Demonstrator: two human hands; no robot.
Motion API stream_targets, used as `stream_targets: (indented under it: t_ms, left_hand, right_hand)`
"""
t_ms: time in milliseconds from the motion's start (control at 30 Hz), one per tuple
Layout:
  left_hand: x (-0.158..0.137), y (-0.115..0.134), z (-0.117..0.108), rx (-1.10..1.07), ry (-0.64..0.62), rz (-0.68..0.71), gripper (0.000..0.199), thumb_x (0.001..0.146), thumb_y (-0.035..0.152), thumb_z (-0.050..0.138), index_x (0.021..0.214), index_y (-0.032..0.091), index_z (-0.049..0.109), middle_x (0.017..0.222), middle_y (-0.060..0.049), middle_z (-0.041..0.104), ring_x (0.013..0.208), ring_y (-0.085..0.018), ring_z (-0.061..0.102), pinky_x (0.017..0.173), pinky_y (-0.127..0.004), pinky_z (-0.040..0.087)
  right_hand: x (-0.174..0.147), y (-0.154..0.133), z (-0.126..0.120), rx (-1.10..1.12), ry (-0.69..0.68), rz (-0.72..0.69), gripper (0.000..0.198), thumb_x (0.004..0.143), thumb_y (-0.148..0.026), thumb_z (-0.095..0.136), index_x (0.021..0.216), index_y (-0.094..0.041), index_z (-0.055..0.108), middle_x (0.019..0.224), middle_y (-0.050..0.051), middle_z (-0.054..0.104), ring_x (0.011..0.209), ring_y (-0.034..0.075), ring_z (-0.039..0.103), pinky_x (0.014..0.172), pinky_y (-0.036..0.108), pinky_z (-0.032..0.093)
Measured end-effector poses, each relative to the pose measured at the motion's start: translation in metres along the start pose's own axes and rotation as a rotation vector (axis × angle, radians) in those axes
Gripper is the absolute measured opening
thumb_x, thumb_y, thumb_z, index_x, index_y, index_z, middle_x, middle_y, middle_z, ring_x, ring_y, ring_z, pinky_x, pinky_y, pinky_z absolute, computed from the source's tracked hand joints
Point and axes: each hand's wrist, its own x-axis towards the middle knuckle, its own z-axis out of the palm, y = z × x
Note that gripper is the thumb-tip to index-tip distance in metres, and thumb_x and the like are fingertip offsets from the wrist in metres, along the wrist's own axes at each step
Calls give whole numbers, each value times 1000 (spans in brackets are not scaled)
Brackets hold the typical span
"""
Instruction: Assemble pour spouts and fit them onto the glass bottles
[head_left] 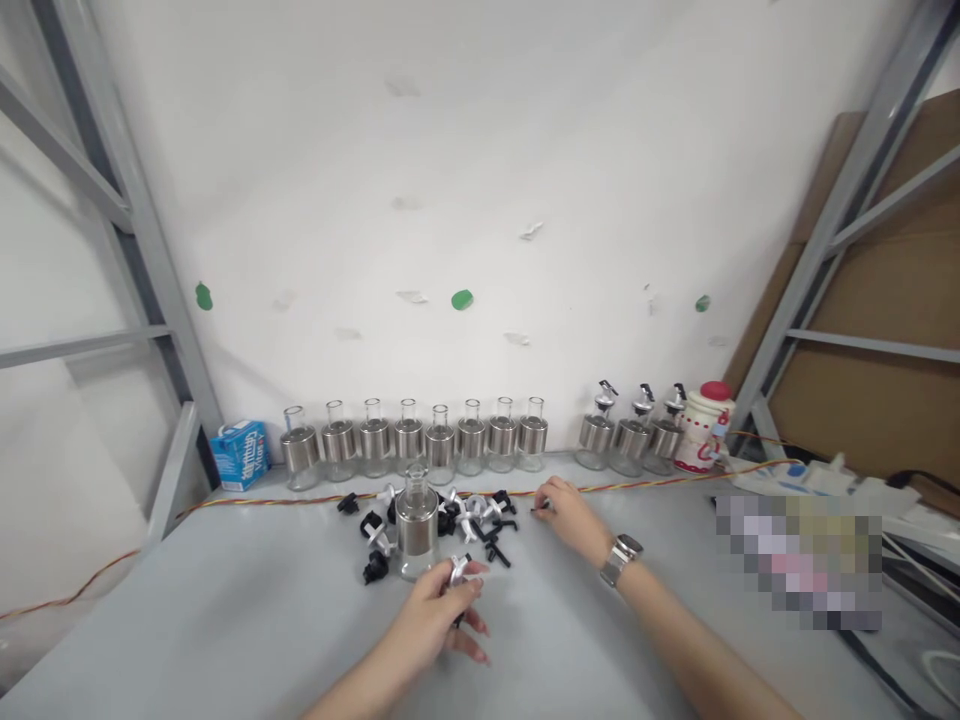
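In my left hand (442, 612) is a silver-and-black pourer top (459, 572), pinched between thumb and index finger while the other fingers spread. My right hand (568, 515), with a watch on its wrist, reaches farther back and pinches a small black part (541, 508), mostly hidden by the fingers. An uncapped glass bottle with a metal sleeve (417, 525) stands upright just beyond my left hand. Around it lie loose silver-and-black pourer parts (474, 515), a black stopper (375, 568) and black levers (497, 553).
Several uncapped bottles (409, 440) line the wall. Three bottles fitted with pourers (634, 438) stand right of them, beside a red-topped figure jar (703, 428). A blue carton (240, 455) sits at left. A twisted cable (330, 500) crosses the table; power strips (832, 480) lie at right.
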Motion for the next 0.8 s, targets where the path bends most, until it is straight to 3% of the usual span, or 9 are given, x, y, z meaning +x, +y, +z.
stream_targets:
  t_ms: [100, 200, 300, 400, 567, 800]
  left_hand:
    - [-2, 1, -1, 2, -34, 18, 41, 54, 40, 68, 81, 13, 54, 80, -3, 49, 63, -15, 57, 53, -34, 51]
    - [-3, 3, -3, 64, -52, 39, 42, 52, 40, 70, 80, 13, 56, 82, -5, 52, 69, -18, 58, 52, -32, 51]
    - [-2, 4, -4, 108, -11, 60, 42, 51, 41, 70, 78, 13, 55, 76, -3, 53, 66, -17, 57, 45, -28, 49]
    - [1, 4, -4, 70, 42, 63, 41, 49, 43, 70, 72, 14, 52, 65, 2, 48, 56, -13, 53, 41, -27, 47]
    - [3, 1, -4, 32, 42, 53, 40, 49, 43, 69, 70, 15, 49, 63, 3, 46, 54, -12, 52, 41, -27, 46]
    - [9, -6, -6, -10, 114, 43, 44, 51, 49, 65, 77, 16, 50, 65, 4, 45, 46, -8, 49, 38, -22, 40]
  right_hand:
    - [1, -3, 5, 116, 33, 58, 7, 63, -13, 55, 58, -16, 53, 73, 3, 50, 75, 18, 46, 76, 31, 33]
    - [2, -8, 5, 288, 27, 135, 10, 64, -20, 58, 57, -16, 52, 64, 0, 50, 66, 16, 46, 68, 30, 35]
    - [0, -16, 2, 523, -62, 226, 19, 66, -32, 60, 61, -15, 54, 51, -3, 47, 50, 12, 42, 52, 26, 34]
    - [-5, -26, -1, 785, -172, 307, 25, 69, -38, 59, 66, -14, 57, 55, 0, 53, 46, 9, 42, 45, 23, 33]
    - [-9, -32, 2, 1109, -238, 416, 13, 71, -26, 61, 70, -14, 57, 68, 5, 59, 51, 8, 49, 49, 21, 43]
    - [-10, -35, 5, 1320, -190, 461, 8, 69, -21, 64, 72, -15, 60, 68, 2, 60, 57, 10, 56, 56, 22, 50]
